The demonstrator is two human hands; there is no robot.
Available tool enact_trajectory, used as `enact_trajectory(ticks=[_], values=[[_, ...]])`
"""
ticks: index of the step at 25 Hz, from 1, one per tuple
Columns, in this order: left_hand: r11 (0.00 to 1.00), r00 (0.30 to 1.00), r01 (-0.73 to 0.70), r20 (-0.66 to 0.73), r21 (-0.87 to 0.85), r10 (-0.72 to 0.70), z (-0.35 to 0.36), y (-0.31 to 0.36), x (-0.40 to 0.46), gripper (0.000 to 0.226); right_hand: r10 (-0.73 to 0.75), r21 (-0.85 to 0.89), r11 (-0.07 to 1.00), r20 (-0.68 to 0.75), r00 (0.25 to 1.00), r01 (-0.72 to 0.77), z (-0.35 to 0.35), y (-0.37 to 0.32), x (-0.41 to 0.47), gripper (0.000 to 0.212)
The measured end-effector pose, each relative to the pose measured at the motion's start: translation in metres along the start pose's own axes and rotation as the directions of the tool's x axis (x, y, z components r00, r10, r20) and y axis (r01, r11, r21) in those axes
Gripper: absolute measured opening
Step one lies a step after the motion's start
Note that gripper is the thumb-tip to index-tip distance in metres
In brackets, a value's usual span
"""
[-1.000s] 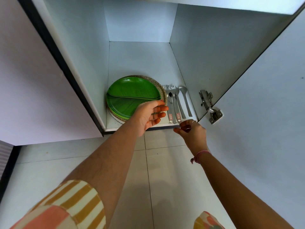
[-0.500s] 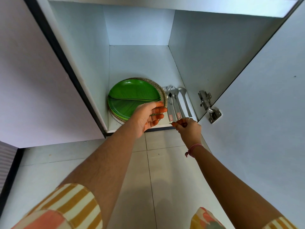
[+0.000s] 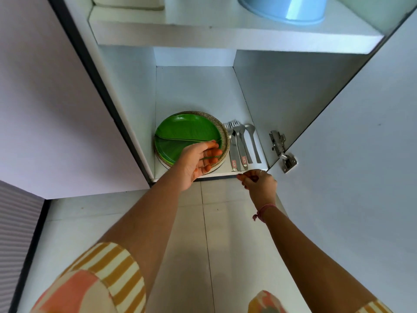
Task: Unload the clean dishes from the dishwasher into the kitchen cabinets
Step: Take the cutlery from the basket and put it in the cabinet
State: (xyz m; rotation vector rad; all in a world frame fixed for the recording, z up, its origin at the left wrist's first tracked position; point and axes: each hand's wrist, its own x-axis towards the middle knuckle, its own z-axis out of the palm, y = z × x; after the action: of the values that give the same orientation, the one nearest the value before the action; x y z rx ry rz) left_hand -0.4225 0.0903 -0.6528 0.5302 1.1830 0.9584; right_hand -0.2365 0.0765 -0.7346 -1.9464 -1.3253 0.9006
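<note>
Beside shelf edge (image 3: 216,175), cutlery (image 3: 242,143) leaves open room.

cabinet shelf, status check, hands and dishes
Left hand open over green plate. Right hand empty at shelf edge, fingers curled. Cutlery laid beside the plates. Nothing blocking.

Home kitchen, by the look of it. White cabinet (image 3: 198,91) with stacked plates (image 3: 187,136), forks and spoons (image 3: 242,141) on the bottom shelf. Pale tiled floor (image 3: 203,233) below.

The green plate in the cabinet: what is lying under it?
Under the green plate a speckled beige plate shows as a rim at its right, and paler plate edges show lower left. How many plates are stacked is hidden; the left hand covers the front.
</note>
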Motion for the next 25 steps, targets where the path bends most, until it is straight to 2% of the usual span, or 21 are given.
enact_trajectory(ticks=[4, 9, 16, 20, 25], values=[[0.992, 0.988, 0.126, -0.094, 0.001, -0.125, 0.003, 0.014, -0.041, 0.013, 0.043, -0.031, 0.999, 0.09, 0.995, -0.041, -0.022, -0.034, -0.048, 0.015], [0.971, 0.946, 0.238, -0.216, -0.036, -0.24, 0.023, 0.063, -0.114, 0.009, 0.084, -0.066, 0.995, 0.105, 0.991, -0.078, -0.075, -0.116, -0.098, 0.02], [0.969, 0.875, 0.246, -0.423, -0.03, -0.236, 0.068, 0.162, -0.25, 0.012, 0.116, -0.029, 0.993, 0.154, 0.981, -0.113, -0.208, -0.247, -0.193, 0.019], [0.958, 0.845, 0.27, -0.453, -0.097, -0.284, 0.118, 0.226, -0.366, 0.011, 0.06, -0.026, 0.998, 0.183, 0.981, -0.056, -0.307, -0.327, -0.262, 0.019], [0.957, 0.863, 0.253, -0.415, -0.139, -0.288, 0.176, 0.262, -0.489, 0.015, -0.137, -0.068, 0.986, 0.172, 0.976, 0.151, -0.419, -0.391, -0.324, 0.012]])
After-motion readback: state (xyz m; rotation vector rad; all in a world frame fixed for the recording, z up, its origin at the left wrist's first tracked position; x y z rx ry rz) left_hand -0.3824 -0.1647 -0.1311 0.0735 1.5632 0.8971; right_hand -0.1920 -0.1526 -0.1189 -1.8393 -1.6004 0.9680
